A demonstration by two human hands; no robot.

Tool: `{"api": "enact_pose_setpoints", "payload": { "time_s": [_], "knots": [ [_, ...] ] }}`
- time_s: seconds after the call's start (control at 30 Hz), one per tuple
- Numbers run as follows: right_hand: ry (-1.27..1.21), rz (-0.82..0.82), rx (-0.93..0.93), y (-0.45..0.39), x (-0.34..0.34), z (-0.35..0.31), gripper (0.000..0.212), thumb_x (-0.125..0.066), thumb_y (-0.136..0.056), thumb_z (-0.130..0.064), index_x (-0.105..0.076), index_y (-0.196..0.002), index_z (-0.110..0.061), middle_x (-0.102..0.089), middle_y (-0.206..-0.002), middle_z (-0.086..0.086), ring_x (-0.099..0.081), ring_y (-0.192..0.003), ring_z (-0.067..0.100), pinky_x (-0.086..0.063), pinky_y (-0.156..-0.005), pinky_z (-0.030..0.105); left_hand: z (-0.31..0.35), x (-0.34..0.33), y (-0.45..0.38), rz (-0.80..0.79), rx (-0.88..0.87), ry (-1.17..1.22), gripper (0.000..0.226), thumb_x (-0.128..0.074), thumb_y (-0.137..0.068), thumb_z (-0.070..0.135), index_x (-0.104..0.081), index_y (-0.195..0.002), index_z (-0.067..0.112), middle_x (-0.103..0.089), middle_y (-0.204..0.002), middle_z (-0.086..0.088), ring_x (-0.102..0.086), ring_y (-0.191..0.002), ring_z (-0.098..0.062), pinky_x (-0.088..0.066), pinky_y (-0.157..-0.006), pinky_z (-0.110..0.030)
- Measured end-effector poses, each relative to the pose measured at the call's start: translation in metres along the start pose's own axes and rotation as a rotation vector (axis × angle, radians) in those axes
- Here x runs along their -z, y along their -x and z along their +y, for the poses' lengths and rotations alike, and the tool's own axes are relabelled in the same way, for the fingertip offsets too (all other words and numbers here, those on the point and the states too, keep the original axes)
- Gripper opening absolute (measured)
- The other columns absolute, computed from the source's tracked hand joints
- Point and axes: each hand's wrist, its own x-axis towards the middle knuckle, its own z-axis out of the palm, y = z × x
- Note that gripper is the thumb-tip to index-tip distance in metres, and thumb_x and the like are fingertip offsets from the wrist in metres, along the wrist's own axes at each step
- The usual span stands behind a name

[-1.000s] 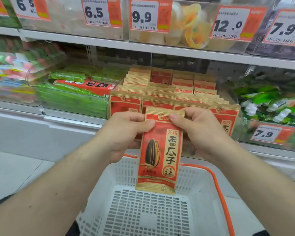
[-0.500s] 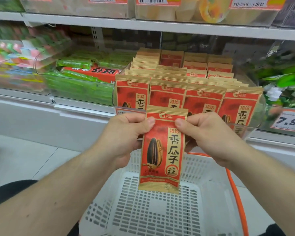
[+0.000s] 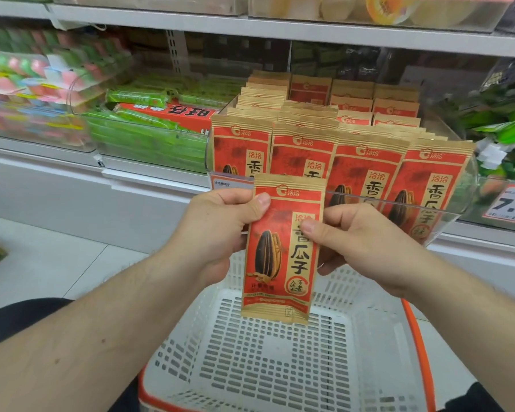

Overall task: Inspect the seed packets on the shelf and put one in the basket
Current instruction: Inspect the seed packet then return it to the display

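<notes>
— Where do we have the seed packet (image 3: pixel 283 248)?

— Upright in front of us, above the white basket (image 3: pixel 280 367) and clear of its floor. Our left hand (image 3: pixel 217 233) pinches its left edge near the top, thumb on the front; our right hand (image 3: pixel 366 248) pinches the right edge a little lower, thumb on the printed characters. Both hands are closed on it.

— And behind it?

— The clear bin (image 3: pixel 446 215) at the front edge of the shelf (image 3: pixel 149 173), packed with rows of the same red-and-tan seed packets (image 3: pixel 366 173) standing upright. Our packet overlaps the bin's front wall in view; we can't tell if they touch.

— What else does the shelf carry?

— To the left a bin of green packs (image 3: pixel 143 138) with a red box (image 3: pixel 173 114) lying on them, then pink and green sweets (image 3: pixel 27 81) toward the left end. At the right end, green-and-white packs (image 3: pixel 500 135) above a price tag (image 3: pixel 512 205) reading 7.9. A higher shelf (image 3: pixel 280 29) runs along the top.

— The floor?

— Pale tiles (image 3: pixel 57 263). The basket has an orange rim (image 3: pixel 419 352).
</notes>
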Motion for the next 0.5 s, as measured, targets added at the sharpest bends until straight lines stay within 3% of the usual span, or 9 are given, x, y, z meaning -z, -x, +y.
{"api": "enact_pose_setpoints", "payload": {
  "time_s": [0.07, 0.3, 0.5],
  "knots": [
    [0.012, -0.026, -0.001, 0.0017, -0.0006, -0.0005, 0.05, -0.064, -0.071, -0.048, -0.075, -0.1, -0.007, -0.078, -0.087, 0.007, -0.073, -0.076, 0.022, -0.06, -0.069, 0.031, 0.0006, 0.0006, -0.0004, 0.012, -0.003, 0.012, 0.01, -0.068, -0.088, 0.012, -0.07, -0.093, 0.003, -0.074, -0.077, -0.008, -0.068, -0.057, -0.015, -0.055, -0.05, -0.024],
    [0.0, -0.042, -0.028, 0.0018, -0.001, -0.0002, 0.039, -0.064, -0.08, -0.038, -0.074, -0.101, -0.006, -0.078, -0.088, 0.006, -0.074, -0.084, 0.026, -0.06, -0.077, 0.038, 0.0005, 0.0001, -0.0003, 0.025, 0.002, 0.034, 0.012, -0.068, -0.088, 0.01, -0.069, -0.097, 0.002, -0.074, -0.072, -0.006, -0.068, -0.055, -0.014, -0.053, -0.048, -0.024],
    [-0.018, -0.112, -0.052, 0.0047, -0.0013, -0.0007, 0.038, -0.066, -0.072, -0.038, -0.073, -0.098, -0.011, -0.078, -0.089, 0.008, -0.072, -0.08, 0.022, -0.06, -0.071, 0.031, 0.0015, 0.0004, -0.0019, 0.037, 0.012, 0.077, 0.013, -0.068, -0.089, 0.01, -0.069, -0.1, 0.003, -0.074, -0.074, -0.006, -0.068, -0.057, -0.014, -0.054, -0.049, -0.024]
  ]
}}
